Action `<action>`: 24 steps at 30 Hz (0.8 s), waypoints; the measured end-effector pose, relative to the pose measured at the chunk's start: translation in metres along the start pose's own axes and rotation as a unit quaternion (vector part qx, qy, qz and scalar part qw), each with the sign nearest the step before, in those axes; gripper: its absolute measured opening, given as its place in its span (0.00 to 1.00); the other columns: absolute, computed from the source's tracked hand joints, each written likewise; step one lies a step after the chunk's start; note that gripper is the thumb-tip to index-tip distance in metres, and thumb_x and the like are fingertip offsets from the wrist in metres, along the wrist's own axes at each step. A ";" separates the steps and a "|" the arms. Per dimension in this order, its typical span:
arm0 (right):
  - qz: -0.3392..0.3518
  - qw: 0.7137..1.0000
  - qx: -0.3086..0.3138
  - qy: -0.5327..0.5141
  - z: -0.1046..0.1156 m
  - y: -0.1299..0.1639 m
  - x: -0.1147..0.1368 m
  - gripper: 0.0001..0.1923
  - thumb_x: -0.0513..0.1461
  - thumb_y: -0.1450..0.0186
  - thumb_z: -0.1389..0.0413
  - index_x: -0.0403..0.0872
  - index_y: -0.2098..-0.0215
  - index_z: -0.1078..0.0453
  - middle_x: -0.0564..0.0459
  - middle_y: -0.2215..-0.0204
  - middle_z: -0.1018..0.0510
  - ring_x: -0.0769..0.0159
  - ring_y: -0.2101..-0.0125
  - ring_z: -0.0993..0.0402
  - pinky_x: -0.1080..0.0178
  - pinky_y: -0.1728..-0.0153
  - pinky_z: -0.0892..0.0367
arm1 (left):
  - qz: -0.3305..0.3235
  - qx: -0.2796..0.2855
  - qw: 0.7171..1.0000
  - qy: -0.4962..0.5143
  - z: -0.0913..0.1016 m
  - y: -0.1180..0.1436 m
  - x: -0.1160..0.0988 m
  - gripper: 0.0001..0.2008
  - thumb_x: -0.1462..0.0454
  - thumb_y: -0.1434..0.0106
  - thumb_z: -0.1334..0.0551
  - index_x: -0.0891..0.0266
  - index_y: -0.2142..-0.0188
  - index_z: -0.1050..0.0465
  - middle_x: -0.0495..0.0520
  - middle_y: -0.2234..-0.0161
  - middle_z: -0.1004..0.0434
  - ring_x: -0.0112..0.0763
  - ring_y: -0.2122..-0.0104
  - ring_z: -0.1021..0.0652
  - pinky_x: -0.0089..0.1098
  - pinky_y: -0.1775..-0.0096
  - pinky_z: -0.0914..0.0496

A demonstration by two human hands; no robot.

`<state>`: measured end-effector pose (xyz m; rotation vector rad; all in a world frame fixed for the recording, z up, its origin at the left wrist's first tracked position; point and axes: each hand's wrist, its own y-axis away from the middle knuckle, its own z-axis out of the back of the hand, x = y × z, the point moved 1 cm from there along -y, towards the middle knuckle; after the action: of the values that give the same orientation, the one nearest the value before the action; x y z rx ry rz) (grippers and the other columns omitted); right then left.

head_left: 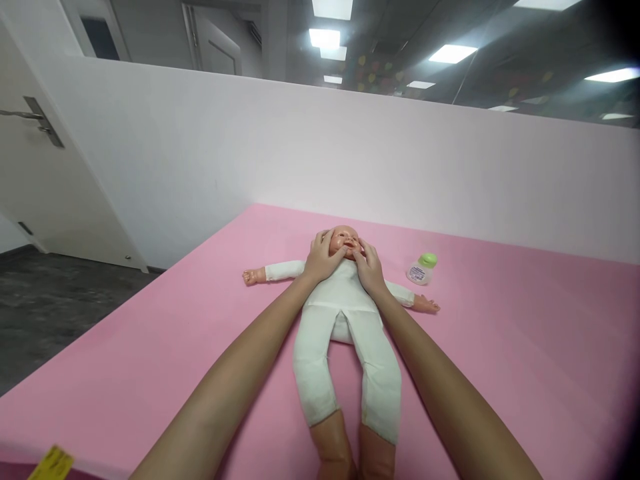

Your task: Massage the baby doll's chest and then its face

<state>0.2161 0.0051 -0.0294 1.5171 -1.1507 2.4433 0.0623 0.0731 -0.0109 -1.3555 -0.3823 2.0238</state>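
While the pink mat carries a doll on its back, the left hand and right hand rest open on its cheeks, seemingly massaging the face. Light fingertip strokes seem called for; a small bottle stands near the doll's arm.

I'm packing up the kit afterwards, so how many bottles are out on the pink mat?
1. A small bottle with a green cap lies on the pink mat, beside the doll near its outstretched arm. None seems hidden.

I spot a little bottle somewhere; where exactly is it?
The bottle lies on the pink mat, right of the doll's head, just beyond its outstretched arm.
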 end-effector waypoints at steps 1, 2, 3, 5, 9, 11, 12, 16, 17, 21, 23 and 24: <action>0.000 1.000 0.000 0.000 0.000 0.000 0.000 0.31 0.52 0.30 0.48 0.46 0.34 0.32 0.39 0.35 0.29 0.51 0.34 0.34 0.47 0.33 0.38 | -0.001 0.000 1.000 0.000 0.000 0.000 0.001 0.31 0.54 0.32 0.36 0.56 0.32 0.37 0.61 0.35 0.35 0.50 0.34 0.33 0.49 0.32 0.37; -0.002 1.000 0.000 0.000 0.000 0.000 0.000 0.31 0.52 0.30 0.47 0.46 0.34 0.32 0.39 0.35 0.29 0.51 0.34 0.34 0.47 0.33 0.38 | -0.003 -0.001 1.000 -0.001 0.000 0.000 0.001 0.32 0.54 0.32 0.35 0.56 0.32 0.37 0.61 0.35 0.35 0.50 0.34 0.33 0.49 0.32 0.37; -0.004 1.000 -0.001 0.001 0.000 0.000 0.001 0.31 0.52 0.30 0.47 0.46 0.34 0.32 0.39 0.36 0.28 0.50 0.34 0.34 0.47 0.33 0.38 | -0.003 -0.002 1.000 -0.002 -0.001 0.000 0.002 0.33 0.53 0.33 0.34 0.56 0.32 0.37 0.60 0.35 0.35 0.50 0.34 0.33 0.49 0.32 0.37; -0.008 1.000 -0.001 0.001 0.000 0.000 0.001 0.31 0.53 0.30 0.47 0.46 0.34 0.32 0.39 0.36 0.29 0.50 0.34 0.34 0.47 0.33 0.38 | -0.004 -0.002 1.000 -0.005 -0.001 -0.001 0.003 0.33 0.53 0.34 0.33 0.55 0.32 0.37 0.60 0.36 0.35 0.50 0.34 0.33 0.48 0.33 0.36; -0.010 1.000 -0.002 -0.001 0.000 0.000 0.001 0.31 0.52 0.30 0.46 0.46 0.34 0.32 0.39 0.36 0.29 0.50 0.35 0.34 0.47 0.33 0.37 | -0.008 -0.005 1.000 -0.005 -0.002 -0.001 0.005 0.33 0.53 0.34 0.33 0.55 0.32 0.37 0.60 0.36 0.35 0.50 0.35 0.32 0.48 0.33 0.35; -0.009 1.000 -0.001 -0.002 0.000 0.000 0.000 0.31 0.52 0.30 0.46 0.46 0.35 0.31 0.39 0.36 0.28 0.50 0.35 0.34 0.47 0.34 0.37 | -0.011 -0.007 1.000 -0.005 -0.002 -0.002 0.006 0.33 0.53 0.34 0.33 0.54 0.32 0.37 0.60 0.36 0.35 0.50 0.35 0.32 0.48 0.33 0.35; -0.008 1.000 -0.001 -0.004 0.000 0.000 0.000 0.31 0.53 0.30 0.46 0.46 0.35 0.31 0.39 0.36 0.28 0.50 0.35 0.34 0.47 0.34 0.36 | -0.012 -0.007 1.000 -0.005 -0.003 -0.002 0.007 0.33 0.53 0.34 0.33 0.54 0.33 0.36 0.59 0.36 0.35 0.50 0.35 0.32 0.48 0.33 0.35; -0.006 1.000 -0.006 -0.008 0.000 0.000 -0.001 0.31 0.54 0.30 0.46 0.49 0.35 0.31 0.40 0.36 0.28 0.51 0.36 0.33 0.47 0.35 0.35 | -0.020 -0.008 1.000 -0.004 -0.003 -0.002 0.009 0.33 0.54 0.35 0.32 0.54 0.33 0.36 0.60 0.36 0.34 0.50 0.35 0.32 0.49 0.34 0.34; -0.006 1.000 -0.006 -0.008 0.000 0.000 -0.001 0.31 0.54 0.30 0.45 0.49 0.35 0.31 0.40 0.37 0.27 0.51 0.36 0.33 0.47 0.35 0.35 | -0.021 -0.008 1.000 -0.004 -0.003 -0.002 0.009 0.33 0.54 0.35 0.32 0.55 0.33 0.36 0.60 0.37 0.34 0.50 0.35 0.32 0.49 0.34 0.34; -0.006 1.000 -0.005 -0.006 0.000 0.000 0.000 0.31 0.54 0.29 0.48 0.46 0.34 0.31 0.39 0.36 0.28 0.51 0.35 0.33 0.47 0.34 0.36 | -0.020 -0.011 1.000 0.000 -0.003 -0.002 0.008 0.32 0.55 0.34 0.33 0.55 0.33 0.36 0.61 0.36 0.34 0.50 0.35 0.32 0.49 0.33 0.35; -0.006 1.000 -0.007 -0.006 0.000 0.000 -0.001 0.31 0.53 0.29 0.48 0.46 0.34 0.32 0.39 0.36 0.28 0.50 0.35 0.33 0.47 0.34 0.36 | -0.020 -0.008 1.000 0.003 -0.002 -0.002 0.008 0.31 0.55 0.33 0.35 0.56 0.32 0.36 0.61 0.36 0.35 0.50 0.35 0.32 0.50 0.33 0.36; -0.005 1.000 -0.007 -0.006 0.000 -0.001 -0.001 0.31 0.53 0.29 0.48 0.47 0.35 0.31 0.39 0.36 0.28 0.50 0.35 0.33 0.47 0.34 0.36 | -0.019 -0.006 1.000 0.004 -0.002 -0.002 0.007 0.31 0.55 0.32 0.35 0.56 0.32 0.36 0.61 0.36 0.35 0.50 0.34 0.32 0.50 0.33 0.36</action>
<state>0.2168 0.0056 -0.0298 1.5320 -1.1566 2.4169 0.0634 0.0793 -0.0159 -1.3529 -0.4150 1.9867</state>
